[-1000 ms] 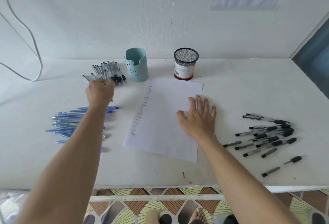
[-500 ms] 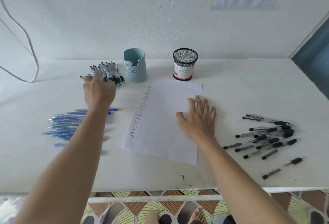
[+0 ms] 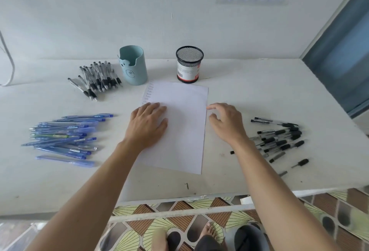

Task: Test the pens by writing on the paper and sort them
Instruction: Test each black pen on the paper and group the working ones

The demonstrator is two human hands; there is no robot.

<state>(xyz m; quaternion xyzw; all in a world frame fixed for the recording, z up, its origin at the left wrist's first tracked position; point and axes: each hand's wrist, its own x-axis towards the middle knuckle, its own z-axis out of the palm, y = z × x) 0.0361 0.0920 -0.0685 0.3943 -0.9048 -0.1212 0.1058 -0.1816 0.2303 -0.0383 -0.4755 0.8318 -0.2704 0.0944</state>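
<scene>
Plainly neither hand has a pen. The left hand [image 3: 147, 125] lies flat on the left part of the paper [image 3: 185, 131], fingers straight and close together, pressing the sheet to the bench [image 3: 259, 85]. Its fingertips sit near a column of small test marks along the sheet's left edge. The right hand [image 3: 227, 123] hovers just off the sheet's right edge, fingers loosely curled and gripping nothing.

The capped black pens [image 3: 279, 139] lie in a loose heap to the right of that hand, near it, with their long axes running roughly across the bench. The right hand is much the nearer, and a sideways reach would probably meet the barrels end-on.

The blue pens [image 3: 63, 137] lie well to the left. The clear black-grip pens [image 3: 97, 80] lie at the back left, beside the teal cup [image 3: 132, 65]. The mesh cup [image 3: 189, 64] stands behind the paper.
</scene>
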